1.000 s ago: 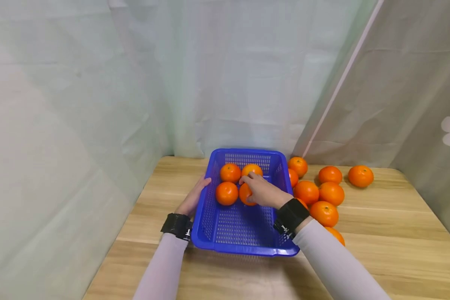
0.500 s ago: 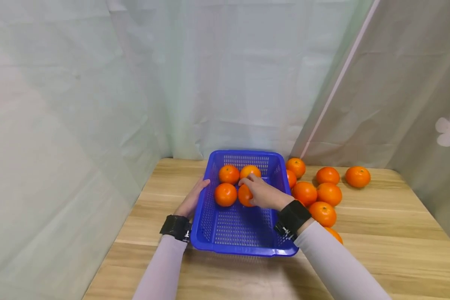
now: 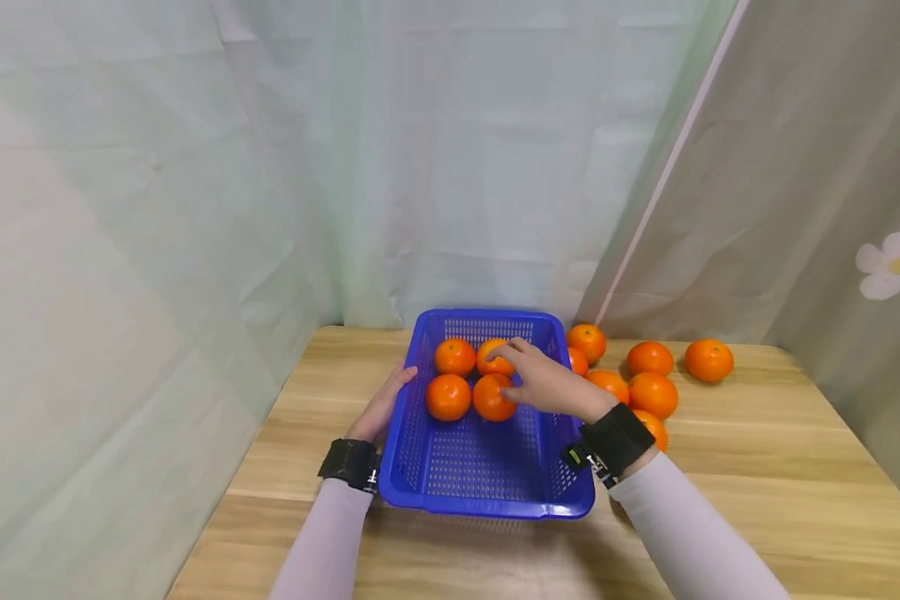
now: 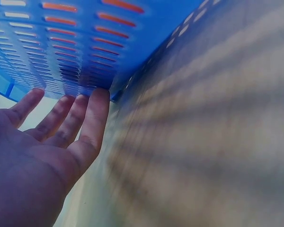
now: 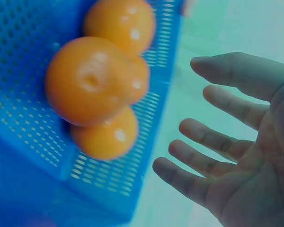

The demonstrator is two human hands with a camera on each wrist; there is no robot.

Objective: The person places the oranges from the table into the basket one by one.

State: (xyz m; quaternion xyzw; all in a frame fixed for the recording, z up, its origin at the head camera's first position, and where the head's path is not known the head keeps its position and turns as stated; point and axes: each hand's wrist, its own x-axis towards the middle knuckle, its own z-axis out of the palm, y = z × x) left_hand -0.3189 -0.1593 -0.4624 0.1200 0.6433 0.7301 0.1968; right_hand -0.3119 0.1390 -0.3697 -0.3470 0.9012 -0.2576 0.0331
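Four oranges (image 3: 450, 397) sit in my blue basket (image 3: 487, 506), and my right hand (image 3: 546, 382) holds nothing.
I judge this to be the end of setting one down; the next move would call for lifting clear over the right rim towards the loose oranges (image 3: 652, 395) on the table (image 3: 765, 475). My right fingers are spread wide, above the right side of the group; the wrist view shows a gap between them and the nearest fruit, the near-right orange (image 3: 492, 398). My left hand (image 3: 378, 410) has its fingers extended against the basket's left outer wall, apparently steadying it, well apart from the loose fruit.
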